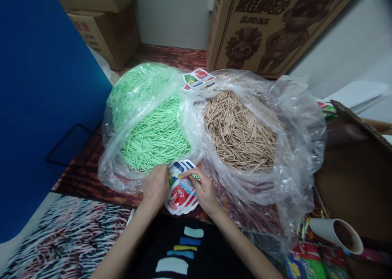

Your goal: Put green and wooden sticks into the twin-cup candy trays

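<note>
My right hand (206, 193) is closed around a small bundle of green sticks (196, 177), whose ends poke out between the fingers. Its index finger reaches over a fanned stack of printed cards (181, 194) marked Cola. At the left edge of that stack is my left hand (155, 186), fingers curled; what they grip, if anything, is hidden. Just beyond it lies an open clear plastic bag (114, 177) full of thin green sticks (156, 136). To the right, another clear bag (294, 164) holds brown sticks (240, 134).
More printed cards (199, 79) rest between the bags at the back. Cardboard boxes (257, 30) stand behind. A blue panel (45, 87) borders the left. At lower right are a paper cup (324, 232) lying tilted, colourful packs (306, 260) and an open carton (352, 177).
</note>
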`<control>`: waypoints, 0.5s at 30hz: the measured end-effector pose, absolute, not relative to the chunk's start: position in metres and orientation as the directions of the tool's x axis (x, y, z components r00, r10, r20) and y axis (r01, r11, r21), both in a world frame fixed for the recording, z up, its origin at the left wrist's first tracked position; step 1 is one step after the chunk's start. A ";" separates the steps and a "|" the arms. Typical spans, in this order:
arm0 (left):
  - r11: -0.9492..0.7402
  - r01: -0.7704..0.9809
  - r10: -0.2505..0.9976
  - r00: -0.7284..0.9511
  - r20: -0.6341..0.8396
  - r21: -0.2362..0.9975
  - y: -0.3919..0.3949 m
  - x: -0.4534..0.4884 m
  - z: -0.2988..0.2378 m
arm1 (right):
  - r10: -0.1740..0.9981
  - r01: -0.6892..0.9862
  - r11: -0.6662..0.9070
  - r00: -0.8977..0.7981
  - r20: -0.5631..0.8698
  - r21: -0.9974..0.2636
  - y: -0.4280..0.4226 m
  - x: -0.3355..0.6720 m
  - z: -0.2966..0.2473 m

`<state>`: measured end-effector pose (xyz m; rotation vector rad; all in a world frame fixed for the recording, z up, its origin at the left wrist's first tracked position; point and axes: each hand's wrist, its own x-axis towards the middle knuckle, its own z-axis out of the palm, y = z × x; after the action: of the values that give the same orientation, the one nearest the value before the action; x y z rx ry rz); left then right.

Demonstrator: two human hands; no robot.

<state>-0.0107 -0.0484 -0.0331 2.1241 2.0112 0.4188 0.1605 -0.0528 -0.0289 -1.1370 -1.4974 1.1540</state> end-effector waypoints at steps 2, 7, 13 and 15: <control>-0.054 0.949 0.996 0.029 0.082 0.311 -0.048 -0.002 -0.029 | 0.979 0.140 0.144 -0.167 0.120 -0.980 -0.053 0.160 -0.033; -0.093 0.923 0.984 0.028 0.176 0.373 -0.047 0.014 -0.033 | 0.975 0.129 0.177 -0.156 0.156 -0.976 -0.054 0.160 -0.043; -0.282 0.854 0.951 0.190 0.243 0.437 -0.046 0.010 -0.045 | 0.972 0.126 0.196 -0.157 0.175 -0.972 -0.053 0.166 -0.037; -0.322 0.848 0.935 0.214 0.283 0.422 -0.044 0.007 -0.044 | 0.974 0.120 0.190 -0.152 0.171 -0.974 -0.053 0.168 -0.034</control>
<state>0.0071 -0.0445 -0.0444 2.3045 1.7135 0.7390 0.1675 -0.0530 -0.0337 -1.0974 -1.4924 1.1058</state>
